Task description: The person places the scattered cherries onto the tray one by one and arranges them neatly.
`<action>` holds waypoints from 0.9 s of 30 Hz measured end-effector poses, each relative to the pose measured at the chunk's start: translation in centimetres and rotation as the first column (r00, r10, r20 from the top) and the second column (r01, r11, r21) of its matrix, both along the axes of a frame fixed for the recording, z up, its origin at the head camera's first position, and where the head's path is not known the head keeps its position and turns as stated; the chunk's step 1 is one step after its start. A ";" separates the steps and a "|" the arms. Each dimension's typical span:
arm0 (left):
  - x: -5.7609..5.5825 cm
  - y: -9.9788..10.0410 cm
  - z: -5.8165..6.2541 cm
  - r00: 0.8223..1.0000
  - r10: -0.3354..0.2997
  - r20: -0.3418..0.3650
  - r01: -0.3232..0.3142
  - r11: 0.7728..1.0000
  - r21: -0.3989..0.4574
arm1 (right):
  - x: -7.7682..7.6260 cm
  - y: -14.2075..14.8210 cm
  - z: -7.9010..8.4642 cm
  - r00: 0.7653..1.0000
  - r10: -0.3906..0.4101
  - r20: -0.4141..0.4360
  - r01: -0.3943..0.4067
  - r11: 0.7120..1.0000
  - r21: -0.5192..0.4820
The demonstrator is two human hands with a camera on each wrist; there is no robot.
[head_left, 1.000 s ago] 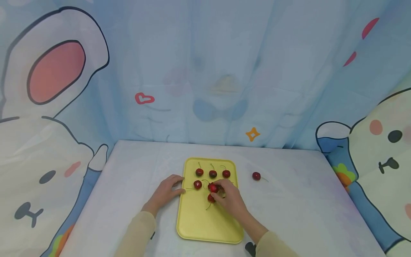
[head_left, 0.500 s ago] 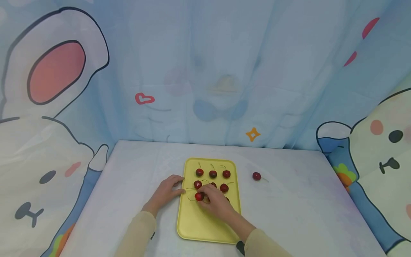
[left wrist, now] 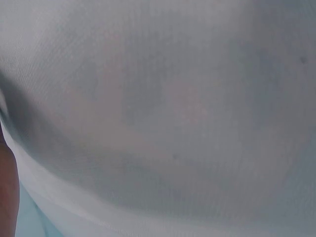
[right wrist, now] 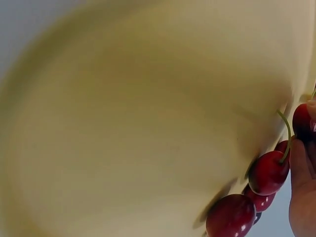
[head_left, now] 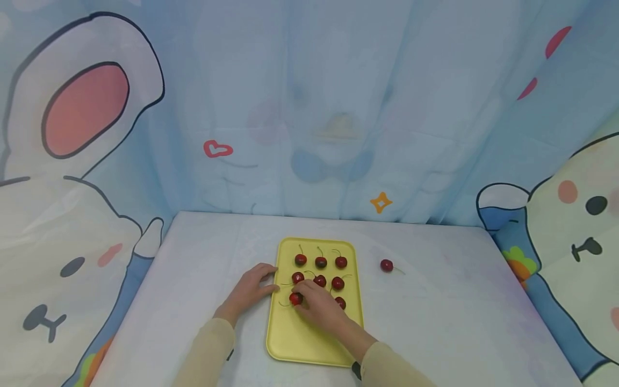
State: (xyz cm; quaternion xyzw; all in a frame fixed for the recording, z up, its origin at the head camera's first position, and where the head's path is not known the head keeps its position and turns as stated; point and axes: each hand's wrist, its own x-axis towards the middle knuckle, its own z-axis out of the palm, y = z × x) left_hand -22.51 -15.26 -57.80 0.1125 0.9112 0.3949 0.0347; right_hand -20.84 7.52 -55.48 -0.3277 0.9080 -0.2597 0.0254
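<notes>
My right hand [head_left: 321, 309] pinches a dark red cherry [head_left: 295, 299] between thumb and fingertips, over the left side of a yellow tray [head_left: 309, 346]. The same held cherry [right wrist: 302, 122] shows at the right edge of the right wrist view, its stem partly hidden. Three cherries form the tray's back row, and three more lie in the row in front. Another cherry [head_left: 340, 302] sits at the right, partly covered by the right hand. At the tray's left rim rests my left hand [head_left: 249, 290], touching it with its fingertips and thumb.
One loose cherry [head_left: 386, 265] with its stem lies on the white tablecloth [head_left: 435, 301] right of the tray. A blue cartoon-print curtain [head_left: 333, 107] hangs behind the table. Mostly blurred pale cloth fills the left wrist view.
Holding the cherry, my right hand has moved left and toward me, uncovering the cherries at the right of the tray. My left hand has stayed at the rim.
</notes>
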 end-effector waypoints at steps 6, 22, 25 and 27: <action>-0.1 0.0 -0.1 1.000 -0.002 -0.010 0.002 1.000 -0.006 | 0.2 -0.3 0.0 1.000 -0.014 -0.016 0.015 0.999 0.042; 0.0 0.0 0.1 1.000 -0.006 -0.001 0.006 1.000 -0.008 | 0.1 -0.6 0.0 0.998 0.011 -0.058 -0.004 0.993 0.119; -0.1 0.0 0.0 1.000 -0.006 -0.002 0.006 1.000 -0.009 | 0.1 -0.6 0.0 0.999 0.009 -0.053 -0.003 0.993 0.117; -0.1 0.0 0.0 1.000 -0.006 -0.005 0.006 1.000 -0.011 | 0.1 -0.5 -0.1 0.998 0.007 -0.056 -0.001 0.994 0.112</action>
